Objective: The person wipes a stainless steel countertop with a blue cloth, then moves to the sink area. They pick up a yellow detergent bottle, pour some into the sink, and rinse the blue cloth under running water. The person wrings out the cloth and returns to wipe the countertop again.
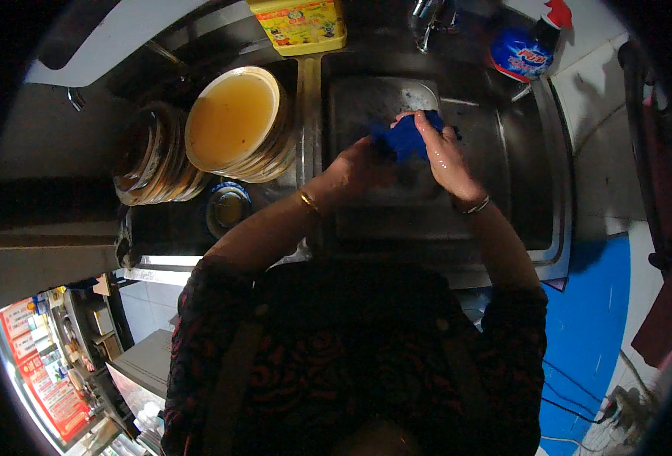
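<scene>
A wet blue cloth (pixel 409 139) is between my hands over the right basin of a steel double sink (pixel 309 114). My right hand (pixel 439 151) grips the cloth from the right, thumb on top, its skin wet. My left hand (pixel 358 162) is at the cloth's left edge, blurred and in shadow; its fingers are hard to make out. Below the hands a rectangular metal tray or pan (pixel 421 94) lies in the basin. In the left basin stands a stack of plates (pixel 236 122), the top one holding murky orange-brown liquid.
More dishes (pixel 162 165) lean tilted at the far left, with a small blue-rimmed bowl (pixel 228 206) near them. A yellow plastic tub (pixel 301 28) stands behind the divider, faucets (pixel 426 28) rise at the back, and a blue spray bottle (pixel 522 54) with a red head stands back right.
</scene>
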